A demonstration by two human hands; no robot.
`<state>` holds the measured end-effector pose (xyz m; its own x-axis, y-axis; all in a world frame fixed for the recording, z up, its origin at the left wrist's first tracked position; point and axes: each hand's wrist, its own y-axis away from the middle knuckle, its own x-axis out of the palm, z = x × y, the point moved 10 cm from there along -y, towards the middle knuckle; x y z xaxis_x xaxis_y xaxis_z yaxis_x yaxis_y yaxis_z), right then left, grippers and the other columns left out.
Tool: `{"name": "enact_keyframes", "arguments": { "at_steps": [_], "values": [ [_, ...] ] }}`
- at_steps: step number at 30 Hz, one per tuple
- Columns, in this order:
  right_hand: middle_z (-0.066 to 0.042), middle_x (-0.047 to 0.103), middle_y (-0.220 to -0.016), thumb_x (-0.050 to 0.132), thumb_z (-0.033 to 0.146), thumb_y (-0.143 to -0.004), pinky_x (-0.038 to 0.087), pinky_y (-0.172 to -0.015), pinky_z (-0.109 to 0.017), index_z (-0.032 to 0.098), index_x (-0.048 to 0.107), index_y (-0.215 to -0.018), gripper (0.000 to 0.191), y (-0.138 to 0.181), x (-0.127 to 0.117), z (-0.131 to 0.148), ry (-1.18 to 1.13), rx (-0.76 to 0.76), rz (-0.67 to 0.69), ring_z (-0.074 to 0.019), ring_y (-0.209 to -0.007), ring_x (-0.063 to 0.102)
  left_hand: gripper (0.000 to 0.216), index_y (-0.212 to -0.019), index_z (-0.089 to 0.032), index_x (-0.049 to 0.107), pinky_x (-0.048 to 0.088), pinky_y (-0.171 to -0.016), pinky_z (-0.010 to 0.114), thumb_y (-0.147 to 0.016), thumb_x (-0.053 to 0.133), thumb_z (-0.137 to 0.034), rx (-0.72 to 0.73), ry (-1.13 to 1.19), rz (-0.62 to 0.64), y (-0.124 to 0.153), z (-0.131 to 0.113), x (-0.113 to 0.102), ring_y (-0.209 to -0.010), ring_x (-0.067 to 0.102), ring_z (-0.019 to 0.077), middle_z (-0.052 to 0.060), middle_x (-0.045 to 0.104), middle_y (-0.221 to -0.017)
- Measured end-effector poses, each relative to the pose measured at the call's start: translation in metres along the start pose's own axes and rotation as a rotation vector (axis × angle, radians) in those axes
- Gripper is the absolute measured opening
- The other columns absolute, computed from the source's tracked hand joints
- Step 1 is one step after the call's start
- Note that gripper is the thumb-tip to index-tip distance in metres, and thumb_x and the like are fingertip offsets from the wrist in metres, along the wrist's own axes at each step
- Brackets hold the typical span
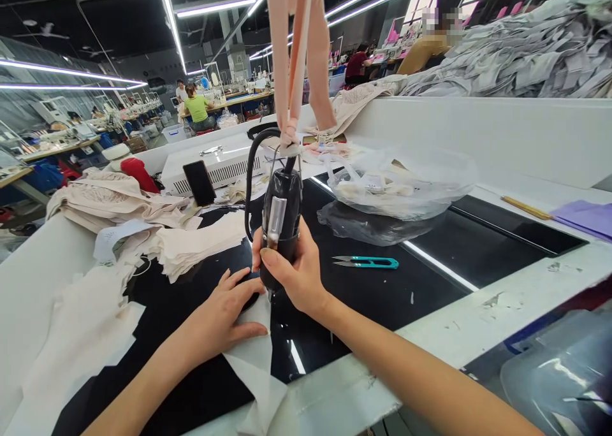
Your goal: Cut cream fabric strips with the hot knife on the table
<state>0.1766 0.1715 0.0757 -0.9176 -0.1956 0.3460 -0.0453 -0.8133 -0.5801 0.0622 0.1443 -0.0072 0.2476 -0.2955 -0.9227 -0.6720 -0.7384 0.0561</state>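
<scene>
My right hand [299,270] is wrapped around a black corded handheld power tool [282,213] with a silver lever on its side. The tool stands nearly upright, its narrow tip pointing down at a pale fabric piece [255,359]. A knotted peach fabric strip [289,60] holds the tool's top from above. With fingers spread, my left hand [234,308] lies flat on that fabric, left of the tip. Part of the fabric hangs over the table's front edge. What the tip touches is too small to make out.
On the black glossy tabletop [201,353] lie teal thread snips [366,262], a clear plastic bag [396,187] and stacked pale fabric pieces [201,241]. A phone [199,182] leans against a white vented box [224,168]. A purple sheet [586,218] lies right. People sit farther back.
</scene>
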Motion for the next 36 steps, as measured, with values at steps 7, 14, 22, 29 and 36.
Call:
{"name": "enact_keyframes", "arguments": {
  "at_steps": [7,14,22,29,36],
  "values": [
    [0.001,0.058,-0.080,0.078,0.051,-0.082,0.052,-0.063,-0.031,0.026,0.054,-0.096,0.037,0.001,0.005,0.000,0.013,0.004,0.006,-0.0164,-0.069,0.054,0.045,-0.131,-0.025,0.056,0.017,-0.124,0.069,-0.091,0.076,-0.029,-0.001,0.025,-0.010,0.002,0.002,0.002,-0.151,0.035,0.0321,0.009,0.059,-0.145],
    [0.004,0.061,-0.079,0.079,0.046,-0.083,0.051,-0.055,-0.029,0.025,0.052,-0.094,0.036,0.004,-0.002,0.001,-0.024,0.045,-0.032,-0.0130,-0.058,0.056,0.042,-0.127,-0.026,0.056,0.017,-0.123,0.072,-0.090,0.076,-0.026,0.015,0.037,-0.020,0.003,0.002,0.002,-0.152,0.032,0.0329,0.008,0.056,-0.149],
    [0.005,0.061,-0.076,0.080,0.047,-0.083,0.052,-0.053,-0.027,0.025,0.051,-0.093,0.038,0.004,0.000,-0.001,-0.074,0.046,-0.027,-0.0117,-0.056,0.056,0.039,-0.125,-0.027,0.057,0.017,-0.122,0.072,-0.090,0.076,-0.025,-0.005,0.047,0.003,0.003,0.001,0.003,-0.153,0.029,0.0333,0.007,0.058,-0.147],
    [0.004,0.062,-0.076,0.080,0.053,-0.082,0.044,-0.040,-0.022,0.025,0.050,-0.095,0.043,0.006,0.005,-0.002,-0.080,0.063,-0.003,-0.0118,-0.053,0.055,0.044,-0.129,-0.028,0.057,0.018,-0.122,0.072,-0.090,0.077,-0.026,-0.008,0.042,-0.008,0.003,0.002,0.002,-0.152,0.031,0.0338,0.006,0.057,-0.148],
    [0.004,0.063,-0.077,0.082,0.049,-0.080,0.050,-0.052,-0.027,0.025,0.052,-0.094,0.041,0.006,0.002,-0.002,-0.041,0.039,-0.019,-0.0120,-0.056,0.056,0.046,-0.130,-0.028,0.059,0.020,-0.121,0.072,-0.089,0.078,-0.029,0.013,-0.003,-0.041,0.005,0.001,0.001,-0.150,0.035,0.0344,0.008,0.058,-0.147]
  ]
}}
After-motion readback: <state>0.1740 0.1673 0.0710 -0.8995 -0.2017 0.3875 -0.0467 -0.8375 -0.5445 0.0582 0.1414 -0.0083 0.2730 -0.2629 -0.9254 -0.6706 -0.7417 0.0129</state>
